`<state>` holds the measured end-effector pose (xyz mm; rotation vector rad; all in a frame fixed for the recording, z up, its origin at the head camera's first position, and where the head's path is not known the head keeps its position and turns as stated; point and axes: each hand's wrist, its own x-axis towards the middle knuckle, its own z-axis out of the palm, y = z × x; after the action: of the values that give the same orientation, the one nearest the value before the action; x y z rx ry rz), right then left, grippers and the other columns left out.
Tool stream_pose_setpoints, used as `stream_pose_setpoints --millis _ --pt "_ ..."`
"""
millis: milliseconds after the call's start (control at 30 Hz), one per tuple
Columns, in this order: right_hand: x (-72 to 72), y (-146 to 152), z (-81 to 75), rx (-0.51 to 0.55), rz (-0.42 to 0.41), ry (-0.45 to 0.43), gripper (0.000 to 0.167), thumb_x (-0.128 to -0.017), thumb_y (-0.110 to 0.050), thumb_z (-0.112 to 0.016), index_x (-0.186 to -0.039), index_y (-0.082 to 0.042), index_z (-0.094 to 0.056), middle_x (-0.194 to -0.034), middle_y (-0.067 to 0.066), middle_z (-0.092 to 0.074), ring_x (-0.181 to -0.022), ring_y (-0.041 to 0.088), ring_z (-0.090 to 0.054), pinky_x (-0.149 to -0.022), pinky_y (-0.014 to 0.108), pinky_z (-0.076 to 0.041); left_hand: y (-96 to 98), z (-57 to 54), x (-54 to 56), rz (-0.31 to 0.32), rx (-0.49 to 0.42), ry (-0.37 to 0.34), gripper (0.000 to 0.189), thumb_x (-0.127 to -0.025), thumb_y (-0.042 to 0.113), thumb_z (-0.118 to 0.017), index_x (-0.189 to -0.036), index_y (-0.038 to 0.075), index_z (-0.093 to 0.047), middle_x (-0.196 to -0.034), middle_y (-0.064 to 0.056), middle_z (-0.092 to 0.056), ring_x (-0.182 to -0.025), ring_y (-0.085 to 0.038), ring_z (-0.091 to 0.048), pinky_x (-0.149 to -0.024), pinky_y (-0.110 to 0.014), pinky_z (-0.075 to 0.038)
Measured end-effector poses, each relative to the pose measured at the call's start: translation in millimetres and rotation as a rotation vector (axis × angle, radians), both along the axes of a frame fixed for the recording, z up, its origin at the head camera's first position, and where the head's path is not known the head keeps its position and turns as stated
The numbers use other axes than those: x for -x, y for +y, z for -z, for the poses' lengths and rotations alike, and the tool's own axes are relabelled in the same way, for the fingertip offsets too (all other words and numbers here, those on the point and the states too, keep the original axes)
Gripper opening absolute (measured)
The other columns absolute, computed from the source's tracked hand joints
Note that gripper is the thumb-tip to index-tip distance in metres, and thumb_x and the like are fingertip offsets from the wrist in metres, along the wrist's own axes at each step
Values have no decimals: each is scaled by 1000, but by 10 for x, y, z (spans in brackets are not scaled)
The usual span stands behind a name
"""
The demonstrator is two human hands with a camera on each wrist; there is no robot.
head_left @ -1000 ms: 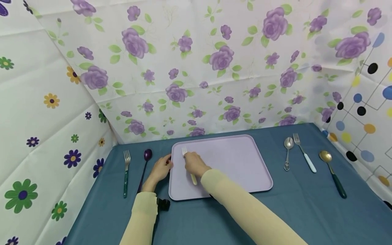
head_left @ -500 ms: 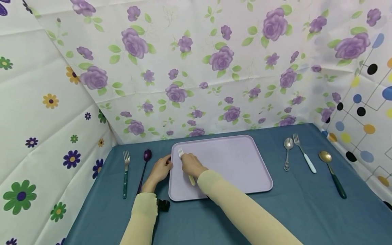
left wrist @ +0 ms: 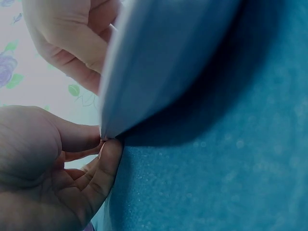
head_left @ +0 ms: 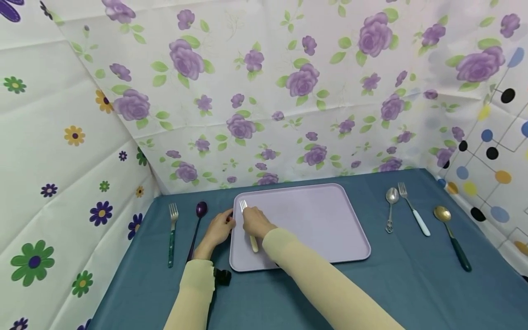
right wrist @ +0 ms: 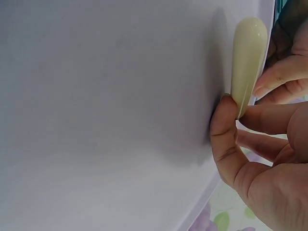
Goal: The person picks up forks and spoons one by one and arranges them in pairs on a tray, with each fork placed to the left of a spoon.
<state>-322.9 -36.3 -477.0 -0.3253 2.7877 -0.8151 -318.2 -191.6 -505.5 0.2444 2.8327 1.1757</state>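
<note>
By the right hand (head_left: 256,223), the cream fork (head_left: 254,244) is pinched along the tray's (head_left: 313,224) left side; by the left hand (head_left: 218,228), the tray's rim is pinched. Placing seems in hand; careful alignment, then release, appears called for. Beyond, the purple spoon (head_left: 201,209) is left on the bench (head_left: 247,305).

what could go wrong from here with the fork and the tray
The metal fork with a smooth cream handle could twist or slip, since the right hand holds it in a fingertip pinch. The lavender rectangular tray might shift if the left hand, whose fingertips are at its rim, pulls or pushes. The pale yellow left sleeve could nudge the glossy dark purple spoon, whose handle runs close to that wrist.
</note>
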Motion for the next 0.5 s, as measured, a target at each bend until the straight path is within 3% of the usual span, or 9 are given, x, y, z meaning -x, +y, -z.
stream_pose_setpoints --millis 300,500 --pt "-8 -83 -23 8 27 -20 9 -96 3 -62 -104 4 -67 -83 12 -63 -64 20 -60 -58 29 -51 6 -5 -2 -10 12 28 46 -103 3 -54 -146 -10 -51 -98 -13 -60 -86 -25 -59 -75 -36 -46" --pt "-9 -123 -25 30 27 -49 18 -100 3 -58 -115 6 -68 -78 11 -63 -57 19 -61 -52 28 -50 10 -6 -2 4 18 39 45 -103 3 -54 -147 -9 -52 -93 -11 -60 -83 -24 -57 -71 -34 -44"
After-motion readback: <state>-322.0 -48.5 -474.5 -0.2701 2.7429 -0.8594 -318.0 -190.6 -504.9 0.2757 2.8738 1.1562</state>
